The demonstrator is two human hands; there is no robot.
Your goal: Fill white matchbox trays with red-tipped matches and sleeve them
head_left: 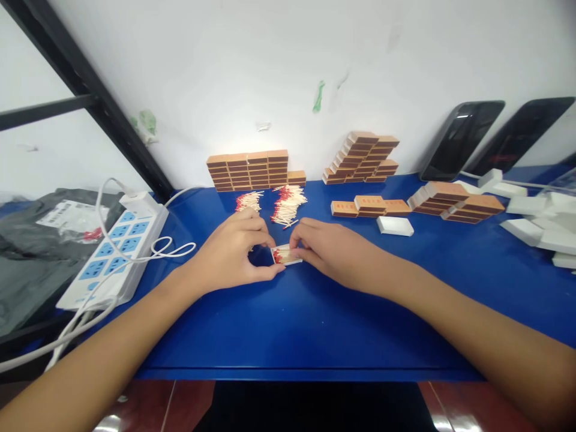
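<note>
A small white matchbox tray (pixel 287 260) lies on the blue table, filled with red-tipped matches (pixel 284 255). My left hand (pixel 234 249) grips the tray's left end between thumb and fingers. At the right end, the fingers of my right hand (pixel 330 252) are closed in a pinch over the match sticks; the fingertips partly hide them. Just beyond my hands lie two loose piles of matches, a left pile (pixel 250 201) and a larger right pile (pixel 289 204). An inner tray (pixel 395 226), white, sits apart to the right.
Closed matchboxes form a stack (pixel 247 170) and a stepped stack (pixel 362 157) by the wall, with more matchboxes (pixel 454 200) farther right. White trays (pixel 560 222) are heaped at the far right. Two phones (pixel 463 138) lean there. A power strip (pixel 117 249) with cables stands left.
</note>
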